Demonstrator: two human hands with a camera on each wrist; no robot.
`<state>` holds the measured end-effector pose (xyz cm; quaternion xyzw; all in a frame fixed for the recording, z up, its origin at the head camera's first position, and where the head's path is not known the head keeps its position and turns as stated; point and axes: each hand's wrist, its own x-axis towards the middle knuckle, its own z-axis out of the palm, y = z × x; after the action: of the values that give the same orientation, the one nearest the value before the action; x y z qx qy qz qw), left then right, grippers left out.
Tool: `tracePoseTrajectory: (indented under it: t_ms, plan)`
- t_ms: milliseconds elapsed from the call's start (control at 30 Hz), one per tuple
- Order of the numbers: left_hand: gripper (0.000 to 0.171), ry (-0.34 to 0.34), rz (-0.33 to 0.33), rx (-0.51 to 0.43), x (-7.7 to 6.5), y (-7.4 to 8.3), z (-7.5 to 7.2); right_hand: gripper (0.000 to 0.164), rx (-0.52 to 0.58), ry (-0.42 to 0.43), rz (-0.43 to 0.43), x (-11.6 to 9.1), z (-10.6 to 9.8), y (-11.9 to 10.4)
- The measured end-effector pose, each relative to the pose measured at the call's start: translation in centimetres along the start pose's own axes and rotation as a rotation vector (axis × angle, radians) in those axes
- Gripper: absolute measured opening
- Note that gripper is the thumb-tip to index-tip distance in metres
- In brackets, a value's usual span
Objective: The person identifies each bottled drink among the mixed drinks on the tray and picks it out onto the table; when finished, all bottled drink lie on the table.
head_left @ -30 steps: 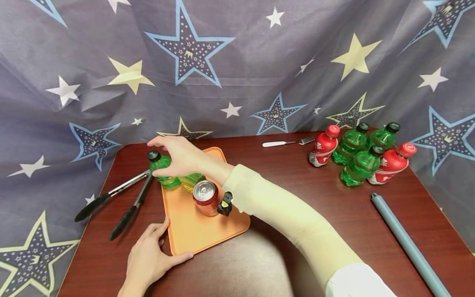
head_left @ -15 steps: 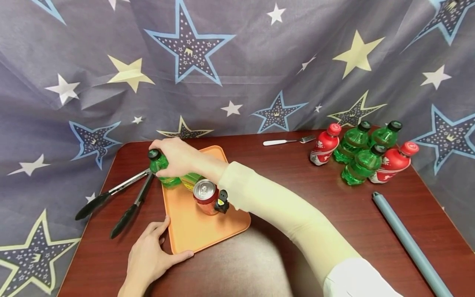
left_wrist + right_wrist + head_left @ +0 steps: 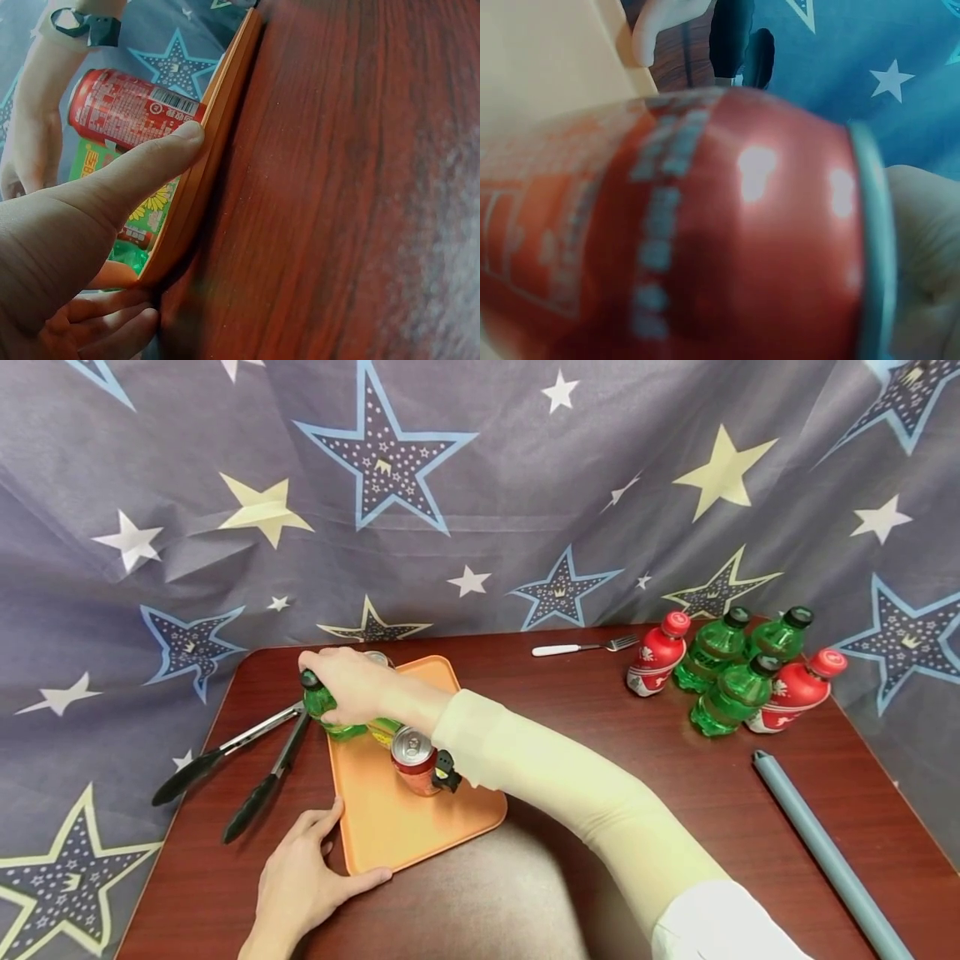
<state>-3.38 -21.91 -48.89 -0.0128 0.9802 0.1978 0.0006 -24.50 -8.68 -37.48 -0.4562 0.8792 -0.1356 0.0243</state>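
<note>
My right hand (image 3: 352, 683) grips the green bottle (image 3: 318, 700) at the far left corner of the orange tray (image 3: 390, 827); its thumb is against the bottle's near side, and the other fingers are mostly hidden. Under that wrist, a red can (image 3: 415, 762) stands upright on the tray, filling much of the right wrist view. Partly covered by the arm, a green carton (image 3: 94, 159) with yellow flowers is between can and bottle. Another can top (image 3: 377, 657) peeks out behind the hand. My left hand (image 3: 300, 877) holds the tray's near left corner, thumb along the front rim.
Tongs (image 3: 262, 752) with black grips lie spread left of the tray. A white-handled fork (image 3: 570, 649) lies at the back. Red bottles (image 3: 657, 656) and green bottles (image 3: 731, 697) are grouped at the right, with a grey rod (image 3: 825, 852) nearer. A star-patterned cloth (image 3: 480, 510) hangs behind.
The right hand has lowered over the green bottle and its fingers have closed in around it, uncovering a can top behind. My left hand stays at the tray corner.
</note>
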Motion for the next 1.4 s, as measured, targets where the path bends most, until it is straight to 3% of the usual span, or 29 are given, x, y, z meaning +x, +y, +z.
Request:
tracePoseTrajectory:
  t_ms: [433,700,933,1133,1400]
  plan:
    - [0.131,-0.01,-0.007,0.01,0.0,0.1,-0.2,0.059,-0.054,-0.008,-0.005,-0.1,0.2,-0.1]
    - [0.132,-0.028,-0.017,0.01,-0.1,0.2,-0.2,0.059,-0.006,-0.062,-0.081,0.0,0.6,-0.2]
    - [0.132,-0.022,-0.009,0.015,0.1,0.2,-0.4,0.055,0.035,-0.077,-0.081,-0.2,0.1,-0.1]
    - [0.132,-0.019,-0.016,0.015,0.1,-0.1,-0.6,0.054,0.103,0.007,-0.08,-1.0,-1.2,-0.4]
    - [0.134,-0.024,-0.014,0.003,0.2,0.0,-0.1,0.064,0.262,0.217,-0.046,-3.1,-3.2,-0.2]
